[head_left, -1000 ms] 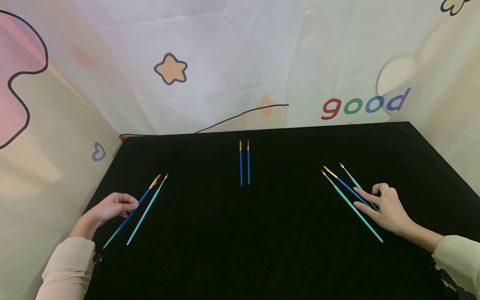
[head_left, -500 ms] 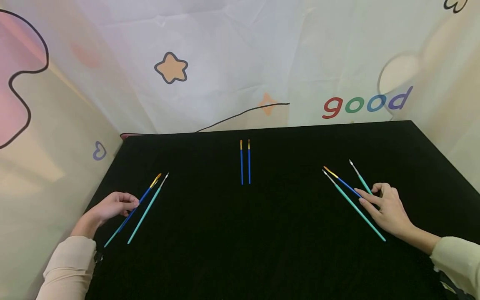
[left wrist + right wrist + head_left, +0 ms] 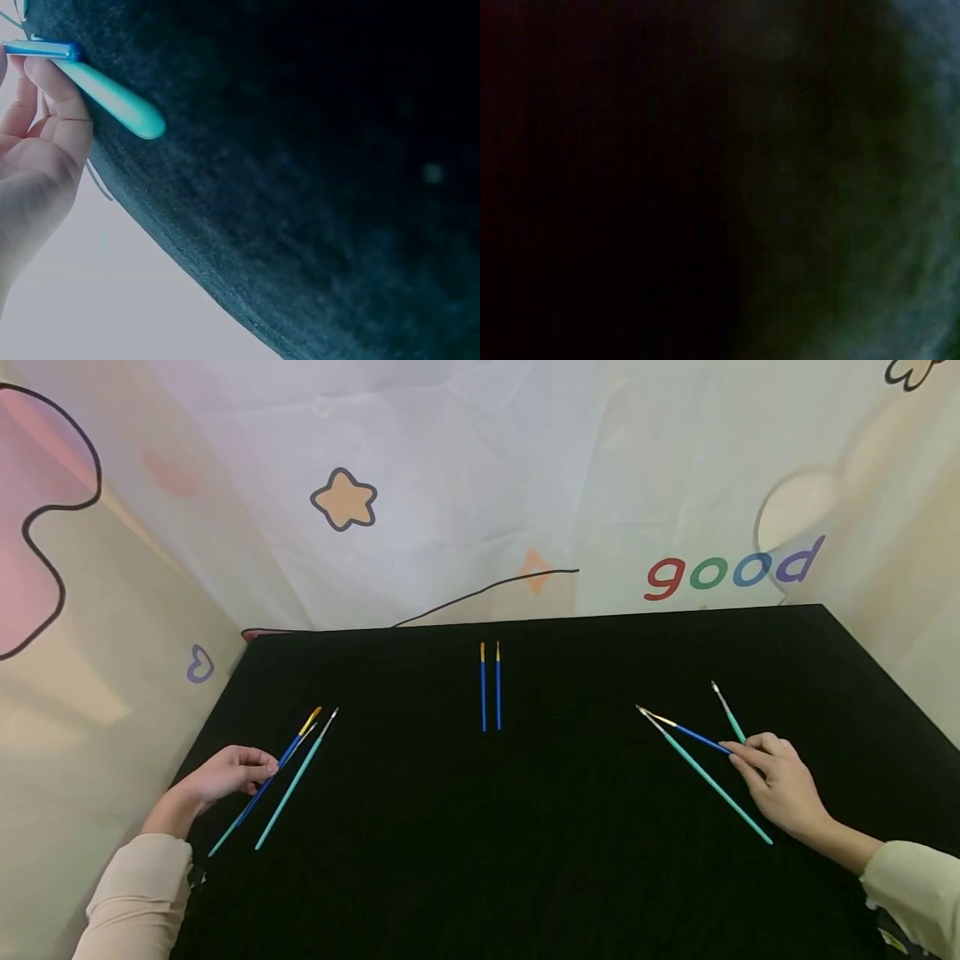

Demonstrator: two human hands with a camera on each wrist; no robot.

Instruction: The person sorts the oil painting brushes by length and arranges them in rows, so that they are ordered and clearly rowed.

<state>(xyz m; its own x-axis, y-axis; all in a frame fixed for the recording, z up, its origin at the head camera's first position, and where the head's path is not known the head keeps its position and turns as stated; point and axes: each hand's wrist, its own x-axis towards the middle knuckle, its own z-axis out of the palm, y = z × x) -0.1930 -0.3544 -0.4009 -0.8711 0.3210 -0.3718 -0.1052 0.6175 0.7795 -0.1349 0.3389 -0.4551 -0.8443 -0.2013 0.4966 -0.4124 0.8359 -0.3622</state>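
Observation:
In the head view my left hand pinches a blue paintbrush between thumb and fingertips. A teal paintbrush runs beneath it, and another teal paintbrush lies just to the right. The left wrist view shows the blue handle crossing over the teal handle. My right hand pinches a blue paintbrush by its handle, its tip meeting the tip of a teal paintbrush. Another teal paintbrush runs under that hand's curled fingers, its lower end hidden.
Two blue paintbrushes, a left one and a right one, stand parallel at the back middle of the black tabletop. A printed cloth rises behind and along both sides. The right wrist view is dark and blurred.
My right hand has shifted slightly right. Its far teal paintbrush has moved right, away from the blue one, whose tip has swung down-left onto the other teal paintbrush. The left hand stays put.

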